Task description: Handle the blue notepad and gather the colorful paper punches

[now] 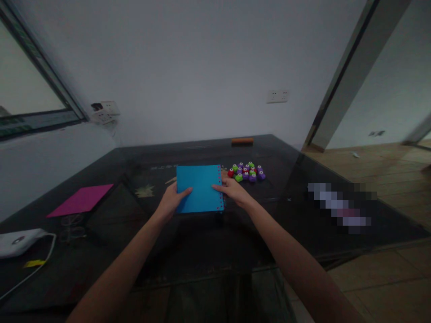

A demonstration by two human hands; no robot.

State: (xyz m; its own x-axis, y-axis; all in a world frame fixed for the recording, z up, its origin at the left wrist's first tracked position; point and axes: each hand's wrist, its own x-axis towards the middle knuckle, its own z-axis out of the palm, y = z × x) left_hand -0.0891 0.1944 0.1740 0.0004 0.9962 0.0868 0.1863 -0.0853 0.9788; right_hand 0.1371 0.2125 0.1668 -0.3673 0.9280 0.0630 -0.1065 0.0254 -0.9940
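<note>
A blue sheet or booklet (198, 188) with a row of small red marks along its right edge is held up over the dark table. My left hand (171, 199) grips its left side, thumb lying on the front face. On the opposite side, my right hand (234, 190) pinches the marked edge, thumb in front; the fingers behind are hidden. Just beyond my right hand sits a cluster of small purple, green and red pieces (247, 172) with white tops.
A pink sheet (82, 199) lies at the left on the dark table (195, 251). Near it are a white device (22, 242) with a cable and a yellow scrap (34, 263). A brown roll (242, 141) rests by the wall; a blurred-out item (336, 206) lies right.
</note>
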